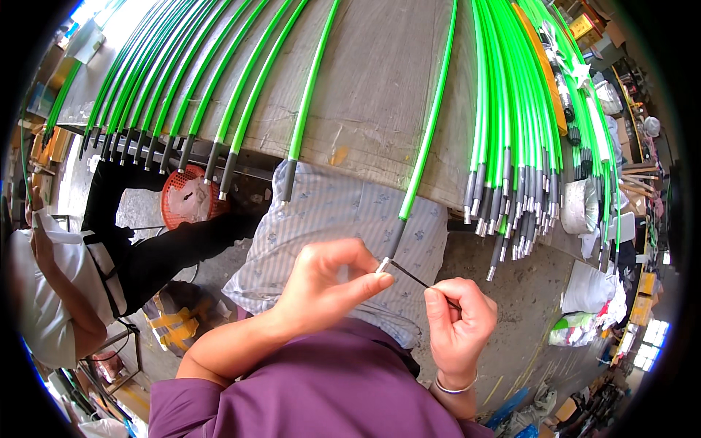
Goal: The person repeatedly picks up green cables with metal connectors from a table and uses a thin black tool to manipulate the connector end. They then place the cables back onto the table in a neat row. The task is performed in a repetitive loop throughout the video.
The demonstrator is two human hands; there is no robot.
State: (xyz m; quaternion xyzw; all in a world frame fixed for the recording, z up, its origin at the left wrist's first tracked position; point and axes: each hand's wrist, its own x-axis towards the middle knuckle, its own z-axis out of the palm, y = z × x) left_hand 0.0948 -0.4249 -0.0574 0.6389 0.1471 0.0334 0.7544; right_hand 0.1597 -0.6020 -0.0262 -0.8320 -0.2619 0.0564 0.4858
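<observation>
My left hand (321,281) is closed in a pinch on the silver metal tip (383,265) of a long green cable (431,139). Just behind that tip the cable wears a dark grey sleeve (398,233). A thin black strand (411,273) runs from the tip to my right hand (461,321), whose thumb and curled fingers pinch its end. Whether the strand is wrapped round the tip or only touches it, I cannot tell. The cable's end hangs past the near table edge, above my lap.
More green cables (241,95) lie spaced out on the grey table (380,87) to the left. A dense bundle (504,109) overhangs the edge on the right, near a white roll (579,206). At left another person (58,292) sits close by, beside a red basket (191,197).
</observation>
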